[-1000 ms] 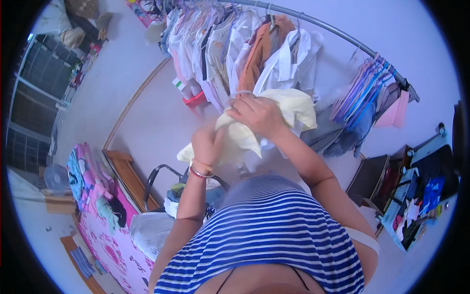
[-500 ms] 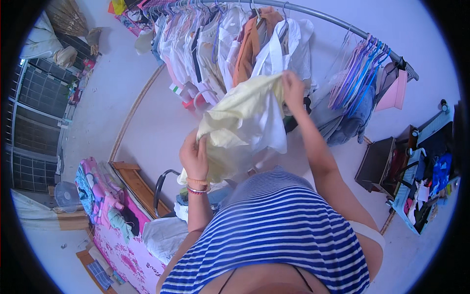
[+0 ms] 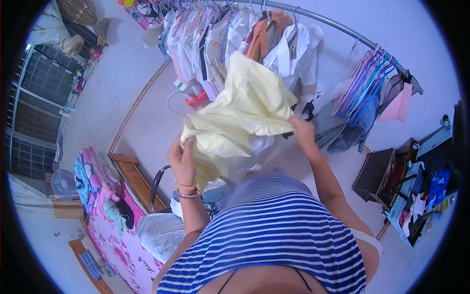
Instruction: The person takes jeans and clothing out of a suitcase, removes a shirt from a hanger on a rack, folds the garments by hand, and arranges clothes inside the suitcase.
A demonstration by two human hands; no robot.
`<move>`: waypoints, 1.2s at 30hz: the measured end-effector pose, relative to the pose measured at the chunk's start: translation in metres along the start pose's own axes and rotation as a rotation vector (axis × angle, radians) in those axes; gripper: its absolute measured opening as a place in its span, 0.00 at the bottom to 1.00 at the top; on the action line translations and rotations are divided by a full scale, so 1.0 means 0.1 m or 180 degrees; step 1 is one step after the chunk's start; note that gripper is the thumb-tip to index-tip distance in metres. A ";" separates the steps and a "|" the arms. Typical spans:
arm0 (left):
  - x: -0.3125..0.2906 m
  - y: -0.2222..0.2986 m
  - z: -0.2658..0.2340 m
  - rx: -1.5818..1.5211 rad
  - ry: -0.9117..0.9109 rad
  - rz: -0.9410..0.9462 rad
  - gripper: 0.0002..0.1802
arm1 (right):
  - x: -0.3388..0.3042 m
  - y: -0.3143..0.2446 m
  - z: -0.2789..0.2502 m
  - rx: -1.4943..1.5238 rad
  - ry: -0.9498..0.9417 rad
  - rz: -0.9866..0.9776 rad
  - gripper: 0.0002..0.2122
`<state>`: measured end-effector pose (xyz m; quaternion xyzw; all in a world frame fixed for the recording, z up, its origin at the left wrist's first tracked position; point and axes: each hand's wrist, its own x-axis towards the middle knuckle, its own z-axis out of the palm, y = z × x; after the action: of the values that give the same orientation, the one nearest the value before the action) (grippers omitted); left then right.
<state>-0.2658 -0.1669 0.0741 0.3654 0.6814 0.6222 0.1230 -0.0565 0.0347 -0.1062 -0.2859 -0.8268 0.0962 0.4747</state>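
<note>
A pale yellow garment (image 3: pixel 249 93) is stretched out in the air between my two hands, its upper part flared up in front of the hanging clothes. My left hand (image 3: pixel 182 159) pinches its left edge, thumb on top. At the right, my right hand (image 3: pixel 303 132) is closed on a gathered corner of the same garment. Its exact kind is hard to tell because it is bunched. Beyond it hang white and orange clothes, among them a white shirt (image 3: pixel 286 54). Purple and blue hangers (image 3: pixel 364 85) hang bunched to the right of my right hand.
A grey metal rail (image 3: pixel 338 27) carries the clothes. On the left stands a bed with a pink floral sheet (image 3: pixel 117 250) and a pile of clothes (image 3: pixel 98 181), near a black chair arm (image 3: pixel 156 183). A brown cabinet (image 3: pixel 374 176) and a cluttered light-blue rack (image 3: pixel 404 210) are at right.
The yellow garment has swung upward and spread out. My right hand has come down and slightly right, still gripping it; my left hand has shifted a little left and down.
</note>
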 end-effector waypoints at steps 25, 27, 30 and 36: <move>-0.11 -0.01 0.68 -0.1052 -0.0770 -0.0493 0.15 | 0.77 -1.14 -0.51 0.2295 -0.1021 0.0948 0.07; -0.15 -0.06 0.77 -0.1072 -0.0926 -0.0534 0.16 | 0.75 -1.24 -0.43 0.2727 -0.0905 0.0723 0.08; -0.15 -0.22 0.84 -0.0872 -0.1294 -0.0294 0.15 | 0.69 -1.30 -0.41 0.2227 -0.0555 0.0649 0.10; -0.23 -0.16 0.99 -0.1096 -0.1233 -0.0327 0.17 | 0.51 -0.97 -0.34 0.0768 -0.1225 0.1038 0.07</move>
<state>-0.1936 -0.1059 0.0332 0.4162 0.5468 0.6403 0.3430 -0.0846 -0.0197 -0.0092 -0.3330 -0.8274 0.3217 0.3178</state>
